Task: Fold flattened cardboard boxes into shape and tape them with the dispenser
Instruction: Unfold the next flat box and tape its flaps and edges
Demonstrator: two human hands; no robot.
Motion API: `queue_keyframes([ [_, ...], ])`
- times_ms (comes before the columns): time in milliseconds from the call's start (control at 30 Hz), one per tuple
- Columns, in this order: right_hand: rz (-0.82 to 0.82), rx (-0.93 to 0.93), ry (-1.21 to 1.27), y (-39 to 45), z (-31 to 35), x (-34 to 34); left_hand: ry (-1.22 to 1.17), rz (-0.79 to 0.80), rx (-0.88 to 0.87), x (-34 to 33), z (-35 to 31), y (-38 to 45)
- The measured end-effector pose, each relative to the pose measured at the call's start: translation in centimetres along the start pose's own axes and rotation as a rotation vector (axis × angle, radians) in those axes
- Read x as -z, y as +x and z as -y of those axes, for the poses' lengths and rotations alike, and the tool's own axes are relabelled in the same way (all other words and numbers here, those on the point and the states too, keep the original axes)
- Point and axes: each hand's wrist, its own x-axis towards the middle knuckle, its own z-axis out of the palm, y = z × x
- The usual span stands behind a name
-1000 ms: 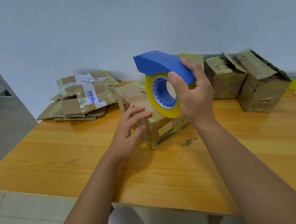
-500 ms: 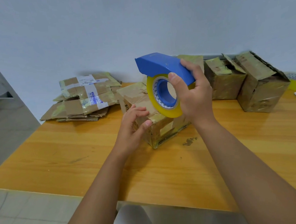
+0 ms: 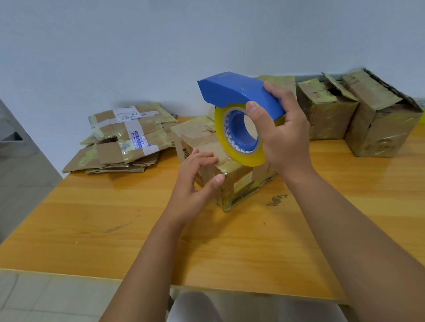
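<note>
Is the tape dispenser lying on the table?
No, the right hand holds the tape dispenser up above the box.

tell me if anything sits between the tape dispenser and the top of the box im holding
Nothing visible does. The right hand grips the tape dispenser just above the box, and its roll already looks to meet the top near the front edge. The left hand rests at the box's near-left corner, beside that path.

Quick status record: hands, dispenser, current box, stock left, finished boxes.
right hand: grips blue tape dispenser, raised above the box
left hand: fingers on near top corner of current box
current box: folded, standing on table
flat cardboard stack: back left
finished boxes: back right
</note>
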Motion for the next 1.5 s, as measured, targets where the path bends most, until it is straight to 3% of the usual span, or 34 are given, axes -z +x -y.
queue_keyframes([
  [233,0.007,-0.006,0.009,0.1,0.0,0.1,0.122,-0.035,-0.047,-0.4,-0.1,0.2],
  [433,0.017,-0.003,0.015,0.0,0.0,0.1,0.047,0.007,-0.028,0.1,-0.1,0.0],
  [667,0.012,-0.006,0.029,0.0,-0.1,0.3,0.119,-0.145,-0.042,-1.4,-0.6,0.7],
  [1233,0.031,-0.041,0.011,-0.2,0.4,0.3,0.241,-0.08,0.013,-0.8,-1.9,1.0],
  [1367,0.032,-0.072,0.014,-0.2,0.9,0.6,0.375,0.0,0.053,-0.4,-3.0,1.3],
  [1500,-0.034,-0.078,0.036,-0.8,1.2,1.9,0.801,-0.022,0.016,-2.1,-5.0,2.0],
])
